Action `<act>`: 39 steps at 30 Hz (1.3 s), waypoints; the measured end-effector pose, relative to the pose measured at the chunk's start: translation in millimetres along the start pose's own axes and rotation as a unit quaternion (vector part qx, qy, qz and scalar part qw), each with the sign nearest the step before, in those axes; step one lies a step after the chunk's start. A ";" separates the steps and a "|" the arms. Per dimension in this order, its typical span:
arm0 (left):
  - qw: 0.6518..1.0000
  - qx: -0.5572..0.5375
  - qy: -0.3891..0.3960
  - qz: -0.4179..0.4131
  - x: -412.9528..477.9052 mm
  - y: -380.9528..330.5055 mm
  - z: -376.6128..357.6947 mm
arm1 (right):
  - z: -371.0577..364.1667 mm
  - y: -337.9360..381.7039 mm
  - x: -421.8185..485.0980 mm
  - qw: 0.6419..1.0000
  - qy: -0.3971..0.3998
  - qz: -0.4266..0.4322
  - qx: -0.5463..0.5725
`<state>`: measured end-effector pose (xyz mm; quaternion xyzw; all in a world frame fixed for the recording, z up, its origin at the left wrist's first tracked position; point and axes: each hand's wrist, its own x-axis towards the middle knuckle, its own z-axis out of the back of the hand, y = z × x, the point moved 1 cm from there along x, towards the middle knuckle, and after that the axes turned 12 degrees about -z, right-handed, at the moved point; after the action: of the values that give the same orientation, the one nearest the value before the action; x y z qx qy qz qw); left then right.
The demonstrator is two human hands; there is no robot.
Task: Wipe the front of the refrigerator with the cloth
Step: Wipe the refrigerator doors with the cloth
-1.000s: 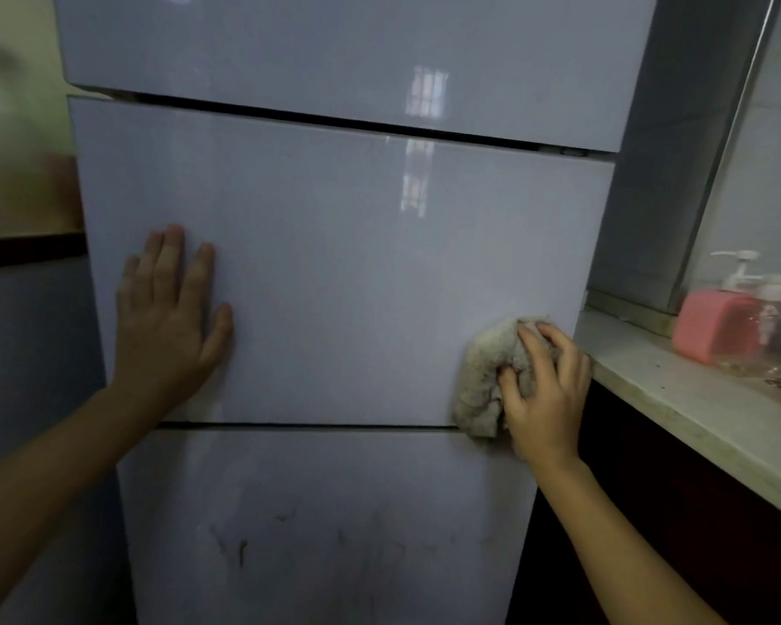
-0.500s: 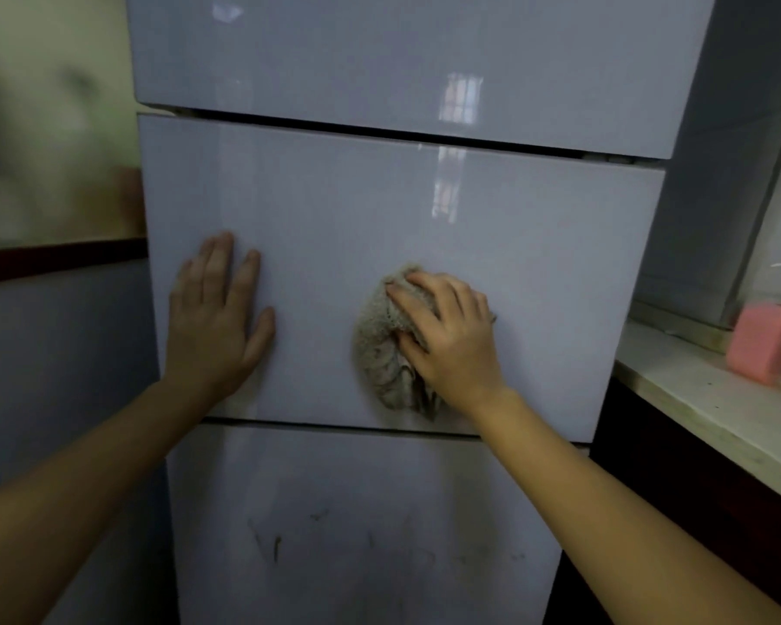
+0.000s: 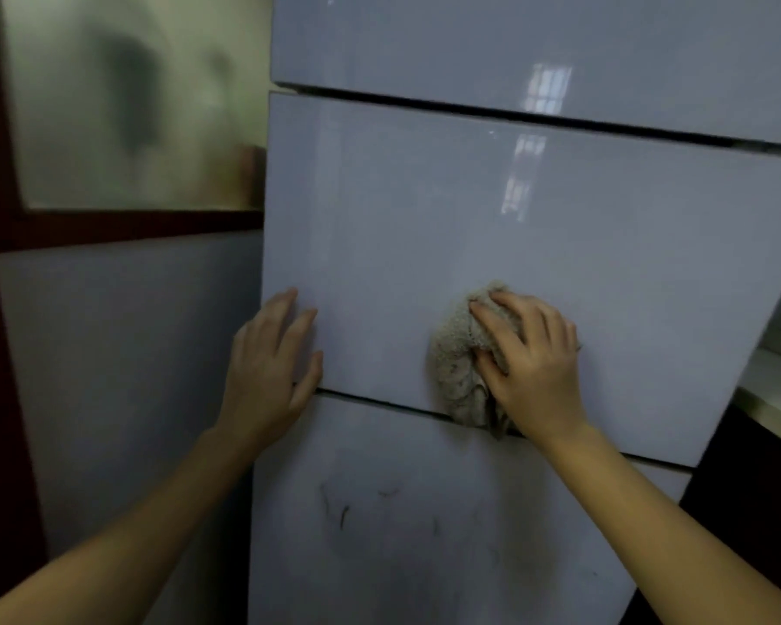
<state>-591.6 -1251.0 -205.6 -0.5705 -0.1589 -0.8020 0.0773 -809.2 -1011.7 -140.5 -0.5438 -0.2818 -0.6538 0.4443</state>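
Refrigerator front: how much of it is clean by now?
Done: the middle door looks glossy and mark-free. In hand: the right hand presses the cloth on that door's lower edge, while the left hand braces its left edge. Left: the lower door shows dark marks; whether the upper door was wiped can't be told.

The refrigerator (image 3: 470, 227) front is faced in a smooth, high-gloss, glass-like finish of pale grey-lilac, and a bright reflection is carried in it towards 12 o'clock. The lower door (image 3: 424, 557), at 6 o'clock, is seen duller, its sheen broken by dark scuffs and smears. The cloth (image 3: 454, 354), near the centre, is made of looped terry that is coarse, nubbly and matt. At 10 o'clock a frosted glass pane (image 3: 122, 106) is set in a dark reddish frame (image 3: 122, 227) of low sheen, whose material cannot be told. At 3 o'clock a pale, smooth countertop (image 3: 776, 394) is glimpsed.
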 end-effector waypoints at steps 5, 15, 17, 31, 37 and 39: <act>0.998 -0.028 0.041 0.034 -57.9 -22.5 -14.9 | -16.6 25.7 -40.9 0.998 0.036 0.041 0.015; 0.992 -0.059 0.064 0.088 -133.4 -41.7 -42.3 | -38.1 40.6 -117.8 0.996 0.064 -0.007 0.062; 0.991 -0.064 0.065 0.094 -149.1 -42.7 -46.3 | -41.5 46.0 -131.7 0.994 0.072 -0.007 0.077; 0.999 -0.014 0.026 0.027 -197.9 -27.8 -75.0 | -73.7 72.6 -184.7 0.994 0.035 -0.031 0.094; 0.999 -0.023 0.011 0.048 -231.0 -29.9 -90.7 | -81.6 79.8 -195.6 0.995 0.025 -0.035 0.094; 0.998 -0.034 0.000 0.060 -230.2 -31.1 -94.2 | -82.9 86.1 -201.1 0.994 0.032 -0.042 0.096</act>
<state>-607.4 -1267.3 -455.2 -0.5809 -0.0971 -0.8012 0.1060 -768.2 -1065.5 -364.4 -0.4652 -0.3515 -0.6591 0.4749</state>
